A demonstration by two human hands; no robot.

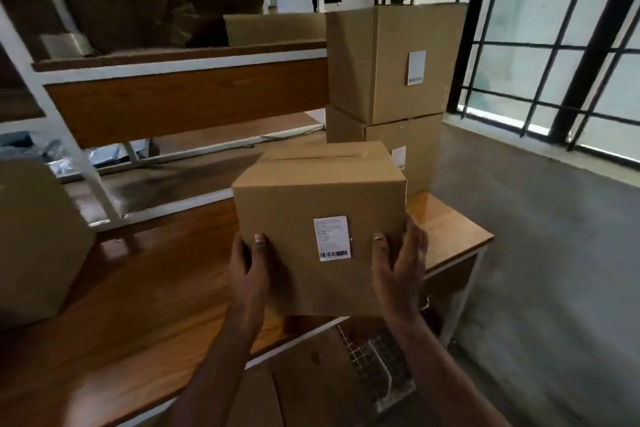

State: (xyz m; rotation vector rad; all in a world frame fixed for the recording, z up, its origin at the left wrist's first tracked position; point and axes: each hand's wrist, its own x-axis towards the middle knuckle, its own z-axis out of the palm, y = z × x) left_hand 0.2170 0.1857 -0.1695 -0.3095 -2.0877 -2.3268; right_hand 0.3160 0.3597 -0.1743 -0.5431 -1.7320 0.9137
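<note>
A sealed brown cardboard box (311, 198) with a white barcode label on its near face is held up over the near edge of the wooden table (145, 288). My left hand (247, 274) grips its lower left corner, thumb on the front face. My right hand (398, 267) grips the lower right corner, thumb on the front and fingers wrapped round the side. The box's underside is hidden.
Two labelled cardboard boxes, the upper box (391, 59) on the lower box (412, 146), stand stacked at the table's far right. Another box (38, 243) sits at left. A white-framed shelf (156, 59) rises behind. A barred window (554, 45) and grey floor (540, 253) lie right. A wire basket (377, 367) sits below.
</note>
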